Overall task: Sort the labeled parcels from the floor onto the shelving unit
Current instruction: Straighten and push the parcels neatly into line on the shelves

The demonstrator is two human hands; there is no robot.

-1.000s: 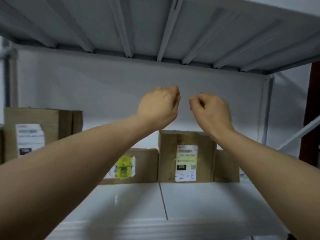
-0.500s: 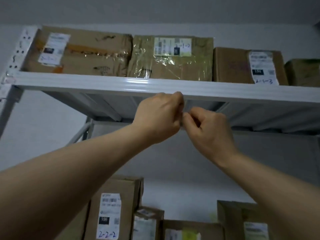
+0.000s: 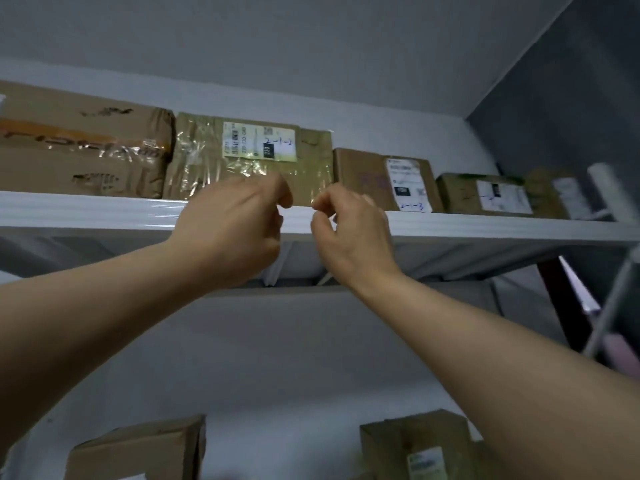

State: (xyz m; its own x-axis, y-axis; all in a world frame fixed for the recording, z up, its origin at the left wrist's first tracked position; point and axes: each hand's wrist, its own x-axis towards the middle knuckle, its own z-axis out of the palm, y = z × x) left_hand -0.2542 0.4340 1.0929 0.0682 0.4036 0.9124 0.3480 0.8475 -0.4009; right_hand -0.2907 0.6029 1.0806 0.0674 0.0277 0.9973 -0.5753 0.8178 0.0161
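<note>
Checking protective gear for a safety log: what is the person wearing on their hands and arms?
Nothing worn is visible. The left hand and right hand are ungloved, with no rings, watch or bands. Both forearms are bare, with no sleeves in view.

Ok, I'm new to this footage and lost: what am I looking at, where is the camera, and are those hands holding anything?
No machine here: a person sorts parcels, and the single camera sits on their head, so you see their own arms reaching up. The left hand and right hand are raised close together before the front edge of the white upper shelf, fingers curled; nothing shows in either grip. On that shelf stand a large taped box, a plastic-wrapped parcel marked 2-1-2, a smaller labelled box and a low box. Lower down, two more show: a lower-left box and a lower-right box.
</note>
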